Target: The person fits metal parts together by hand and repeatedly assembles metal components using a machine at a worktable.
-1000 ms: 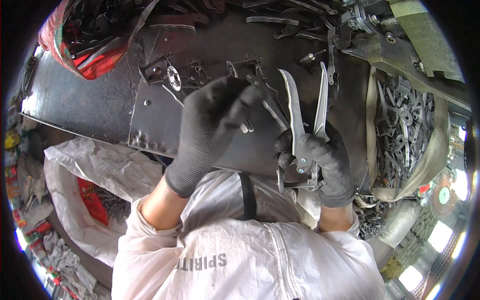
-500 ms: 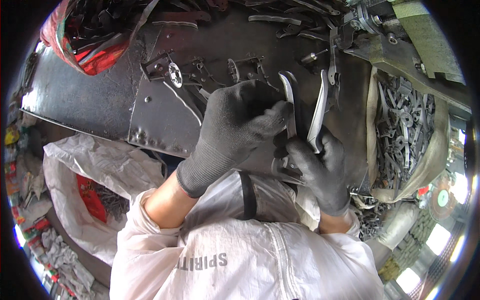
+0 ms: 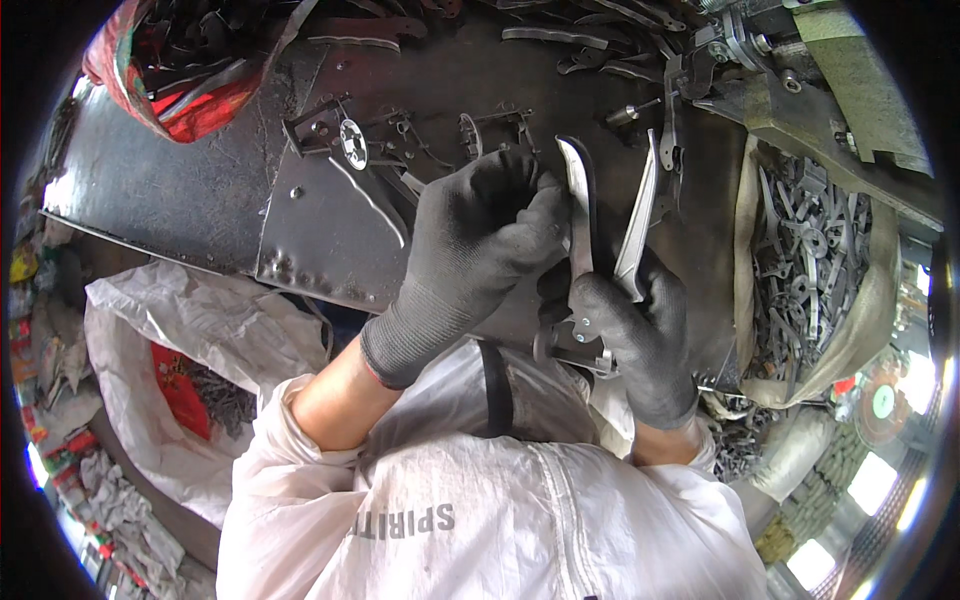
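Two gloved hands work on one tool here: my right hand is curled tight around the pivot end of the unfinished pliers, whose two bare metal handles point away from me, spread in a narrow V over the dark steel workbench. My left hand is closed in a pinch, fingertips pressed against the left handle near its top; whether a small part sits between those fingertips I cannot tell, since the glove hides it. To do this well I judge I should keep the right grip firm at the joint so the tool cannot twist, and steady the left handle with thumb and forefinger only, working slowly so nothing slips among the loose metal parts lying on the far side of the bench. The sack of stamped blanks sits at my right, within reach. Compared with a second ago, my left hand has moved right from the bench to the handle, and the pliers stand a little farther from my body
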Motion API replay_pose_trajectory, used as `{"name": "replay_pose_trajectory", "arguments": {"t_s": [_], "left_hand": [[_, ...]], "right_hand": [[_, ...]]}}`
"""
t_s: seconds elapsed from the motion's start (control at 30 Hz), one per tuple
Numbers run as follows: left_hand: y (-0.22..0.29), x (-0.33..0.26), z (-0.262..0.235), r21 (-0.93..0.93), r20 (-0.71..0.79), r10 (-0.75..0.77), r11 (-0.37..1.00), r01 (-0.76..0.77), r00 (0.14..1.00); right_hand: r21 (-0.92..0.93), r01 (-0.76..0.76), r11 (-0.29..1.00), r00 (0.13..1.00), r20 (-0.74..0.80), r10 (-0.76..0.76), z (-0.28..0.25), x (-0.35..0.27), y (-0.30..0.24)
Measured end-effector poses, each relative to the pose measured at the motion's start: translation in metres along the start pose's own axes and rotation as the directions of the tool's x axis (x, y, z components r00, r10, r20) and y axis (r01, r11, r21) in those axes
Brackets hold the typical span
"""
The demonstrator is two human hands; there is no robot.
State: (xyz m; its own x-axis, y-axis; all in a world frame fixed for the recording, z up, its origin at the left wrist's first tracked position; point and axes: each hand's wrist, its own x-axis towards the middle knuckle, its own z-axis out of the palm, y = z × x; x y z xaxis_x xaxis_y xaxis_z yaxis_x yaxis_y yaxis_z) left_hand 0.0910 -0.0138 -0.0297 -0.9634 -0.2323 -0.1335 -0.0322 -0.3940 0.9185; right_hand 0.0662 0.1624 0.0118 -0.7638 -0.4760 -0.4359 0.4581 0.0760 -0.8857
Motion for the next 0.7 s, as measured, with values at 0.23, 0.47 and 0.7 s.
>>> {"name": "replay_pose_trajectory", "arguments": {"t_s": [0.23,0.47,0.7], "left_hand": [[0.011,0.0,-0.007,-0.058,-0.006,-0.048,0.997,0.048,0.999],[0.009,0.002,-0.009,0.001,-0.024,-0.036,0.999,0.036,0.999],[0.006,-0.002,-0.004,-0.086,0.001,0.024,0.996,-0.024,1.0]], "right_hand": [[-0.344,0.134,0.929,0.987,-0.041,-0.157,-0.013,0.004,0.011],[-0.714,0.328,0.619,0.91,0.061,-0.411,-0.012,0.006,0.014],[-0.621,0.31,0.72,0.935,0.063,-0.349,-0.014,0.006,0.012]]}}
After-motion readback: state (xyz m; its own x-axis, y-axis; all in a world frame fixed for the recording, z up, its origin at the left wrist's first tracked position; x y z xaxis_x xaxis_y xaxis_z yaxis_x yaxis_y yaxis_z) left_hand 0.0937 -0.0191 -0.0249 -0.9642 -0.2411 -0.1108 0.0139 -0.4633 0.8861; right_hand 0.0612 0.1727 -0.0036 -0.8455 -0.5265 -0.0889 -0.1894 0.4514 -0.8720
